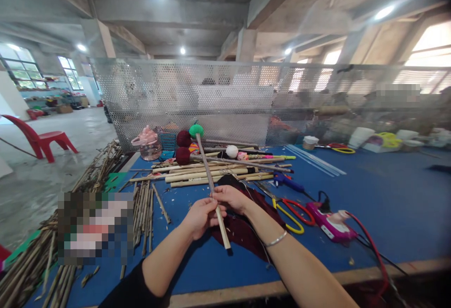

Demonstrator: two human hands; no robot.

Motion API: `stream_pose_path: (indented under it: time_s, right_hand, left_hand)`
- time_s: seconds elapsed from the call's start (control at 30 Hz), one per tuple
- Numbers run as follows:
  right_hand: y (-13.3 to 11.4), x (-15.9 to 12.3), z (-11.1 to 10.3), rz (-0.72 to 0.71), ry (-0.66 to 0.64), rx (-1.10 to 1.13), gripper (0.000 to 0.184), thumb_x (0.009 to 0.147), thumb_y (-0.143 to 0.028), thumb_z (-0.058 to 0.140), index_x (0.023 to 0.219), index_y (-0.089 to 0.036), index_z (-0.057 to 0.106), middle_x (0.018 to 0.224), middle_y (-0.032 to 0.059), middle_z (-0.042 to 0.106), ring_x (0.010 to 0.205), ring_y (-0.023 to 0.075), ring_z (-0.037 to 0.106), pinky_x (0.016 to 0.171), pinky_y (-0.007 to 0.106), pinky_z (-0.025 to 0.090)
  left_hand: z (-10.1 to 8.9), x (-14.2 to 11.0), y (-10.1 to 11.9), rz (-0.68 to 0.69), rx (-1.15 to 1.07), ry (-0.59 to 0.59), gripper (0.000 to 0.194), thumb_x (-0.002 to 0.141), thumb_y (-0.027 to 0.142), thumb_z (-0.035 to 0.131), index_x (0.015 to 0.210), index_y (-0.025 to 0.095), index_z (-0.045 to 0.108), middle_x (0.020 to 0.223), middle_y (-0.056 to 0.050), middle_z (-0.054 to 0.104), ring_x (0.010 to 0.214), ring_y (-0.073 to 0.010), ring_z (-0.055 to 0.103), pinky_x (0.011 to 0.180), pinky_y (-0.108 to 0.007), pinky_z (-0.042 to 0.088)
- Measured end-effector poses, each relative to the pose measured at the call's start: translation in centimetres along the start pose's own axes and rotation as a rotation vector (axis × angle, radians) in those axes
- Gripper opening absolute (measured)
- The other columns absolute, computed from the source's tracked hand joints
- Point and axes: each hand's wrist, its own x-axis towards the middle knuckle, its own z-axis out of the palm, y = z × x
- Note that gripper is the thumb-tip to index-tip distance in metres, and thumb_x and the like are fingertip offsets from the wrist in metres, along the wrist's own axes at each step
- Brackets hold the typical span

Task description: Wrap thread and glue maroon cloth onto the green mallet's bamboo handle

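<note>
Both of my hands hold a mallet (207, 172) over the blue table, its green round head pointing away from me. Most of its shaft is grey, and the near end is pale wood. My left hand (201, 217) is closed around the shaft from below. Just above it, the fingers of my right hand (230, 199) pinch the shaft where grey meets bare wood. Beneath the hands lies dark red cloth (243, 237). Beyond the hands rest two mallets with dark red heads, one nearer (182, 156), and a white-headed mallet (231, 151) among pale wooden sticks (195, 175).
To the right lie scissors (298, 211) with red and yellow handles, a blue glue gun (288, 182) and a purple power strip (331, 227) with cords. Twigs (143, 214) cover the left side. A perforated metal screen (186, 96) stands behind, with a pink-topped jar (148, 146) before it.
</note>
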Motion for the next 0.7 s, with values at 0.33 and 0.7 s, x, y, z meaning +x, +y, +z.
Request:
stream_pose_path:
  time_s: [0.33,0.7]
  right_hand:
    - [0.84,0.78,0.07,-0.033,0.035,-0.004,0.037,0.061,-0.043,0.070,0.072,-0.012,0.054,0.051,-0.0055,0.050,0.038,0.0028,0.038,0.040,0.017,0.025]
    - [1.14,0.99,0.48,-0.028,0.106,-0.073,0.039,0.054,-0.041,0.075,0.062,-0.013,0.048,0.054,-0.0028,0.056,0.046,0.0055,0.048,0.046,0.018,0.032]
  left_hand:
    - [-0.09,0.18,0.06,0.010,0.019,0.028,0.022,0.068,0.029,0.068,0.075,0.011,0.057,0.072,-0.005,0.064,0.058,-0.0082,0.059,0.056,-0.019,0.047]
    - [-0.32,0.26,-0.47,0.106,0.335,0.124,0.033,0.061,0.035,0.073,0.069,0.014,0.049,0.053,0.004,0.053,0.047,-0.0077,0.052,0.050,-0.021,0.044]
